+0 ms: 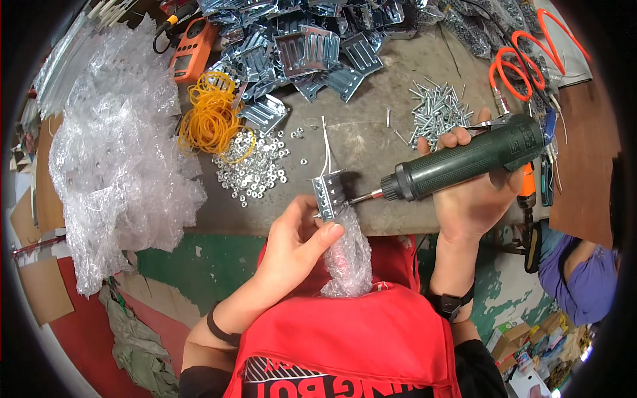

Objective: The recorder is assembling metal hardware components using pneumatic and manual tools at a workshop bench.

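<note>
Green floor showed beyond the near edge of a grey worktop. Above that edge, the left hand pinched a slotted metal bracket with white wires running toward the far edge, while the right hand gripped a dark green electric screwdriver, its bit at the bracket's right side; contact was unclear. Fastening seemed under way on this piece; how many screws were in could not be told. Much apparently remained: loose brackets heaped along the far edge, screws toward the right, nuts toward the left. Bubble wrap sleeved something reddish below the bracket, its contents hard to make out.
</note>
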Tool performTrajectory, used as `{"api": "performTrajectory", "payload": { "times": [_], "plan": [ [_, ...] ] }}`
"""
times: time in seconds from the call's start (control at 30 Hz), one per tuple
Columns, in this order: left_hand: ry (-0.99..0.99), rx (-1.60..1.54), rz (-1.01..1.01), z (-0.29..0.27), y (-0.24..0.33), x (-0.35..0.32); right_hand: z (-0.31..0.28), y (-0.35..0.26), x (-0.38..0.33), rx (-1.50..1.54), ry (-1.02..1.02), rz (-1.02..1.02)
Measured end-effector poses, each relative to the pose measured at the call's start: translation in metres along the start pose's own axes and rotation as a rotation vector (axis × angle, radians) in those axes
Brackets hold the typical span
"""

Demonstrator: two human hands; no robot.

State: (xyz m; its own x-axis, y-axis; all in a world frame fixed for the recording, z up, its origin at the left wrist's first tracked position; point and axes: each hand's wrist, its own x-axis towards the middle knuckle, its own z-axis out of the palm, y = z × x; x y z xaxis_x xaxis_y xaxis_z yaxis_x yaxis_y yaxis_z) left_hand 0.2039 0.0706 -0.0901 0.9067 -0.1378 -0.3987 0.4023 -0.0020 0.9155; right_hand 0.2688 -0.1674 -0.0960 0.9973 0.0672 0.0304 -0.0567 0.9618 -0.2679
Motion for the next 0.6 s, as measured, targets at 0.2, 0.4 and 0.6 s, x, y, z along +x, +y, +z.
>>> {"api": "performTrajectory", "payload": {
  "times": [0.2,0.4,0.6],
  "plan": [
    [0.009,0.083,0.000,0.000,0.000,0.000,0.000,0.000,0.004,0.042,-0.100,0.028],
    [0.012,0.063,0.011,0.001,-0.002,-0.002,0.010,0.001,0.006,-0.072,-0.047,0.026],
    [0.024,0.060,0.022,0.001,0.001,0.000,-0.023,0.016,-0.003,0.042,0.041,-0.150]
  ]
}}
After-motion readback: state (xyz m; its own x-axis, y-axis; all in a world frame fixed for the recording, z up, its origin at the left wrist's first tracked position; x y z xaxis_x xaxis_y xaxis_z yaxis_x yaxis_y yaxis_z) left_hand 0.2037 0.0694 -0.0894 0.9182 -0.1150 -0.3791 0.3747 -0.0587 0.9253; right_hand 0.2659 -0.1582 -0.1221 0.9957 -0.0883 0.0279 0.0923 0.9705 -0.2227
